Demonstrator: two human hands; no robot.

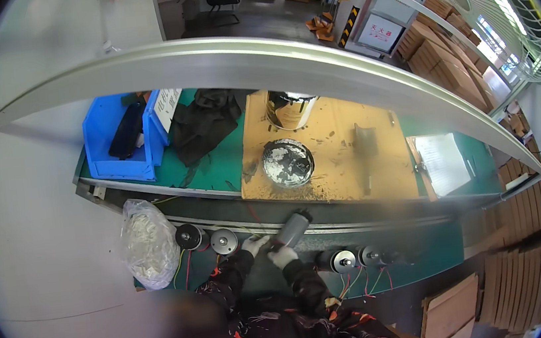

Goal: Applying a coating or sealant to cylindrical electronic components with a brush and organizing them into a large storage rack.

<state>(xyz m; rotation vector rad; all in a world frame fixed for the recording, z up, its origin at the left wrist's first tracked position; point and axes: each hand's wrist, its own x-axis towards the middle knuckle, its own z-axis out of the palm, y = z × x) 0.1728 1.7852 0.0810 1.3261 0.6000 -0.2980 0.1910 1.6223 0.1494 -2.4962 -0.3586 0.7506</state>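
A grey cylindrical motor (293, 228) with a dark end cap is tilted, its capped end pointing away to the right. My gloved right hand (283, 256) is closed around its near end. Close by on the left, my gloved left hand (254, 245) has its fingers drawn together by the motor's near end; thin wires show near the fingertips, but what they pinch is too small to tell. Left of my hands stand a dark-topped motor (189, 236) and a silver-topped motor (224, 241). To the right, two more motors (344, 261) (369, 256) trail coloured wires.
A clear bag of white pieces (150, 244) lies at left. Behind the rail, a stained yellow board (342, 154) bears a tin (290, 111) and a blackened round lid (288, 163). Nearby are a blue bin (121, 166), black cloth (207, 124) and clipboard (443, 164). A metal bar (258, 57) arches across.
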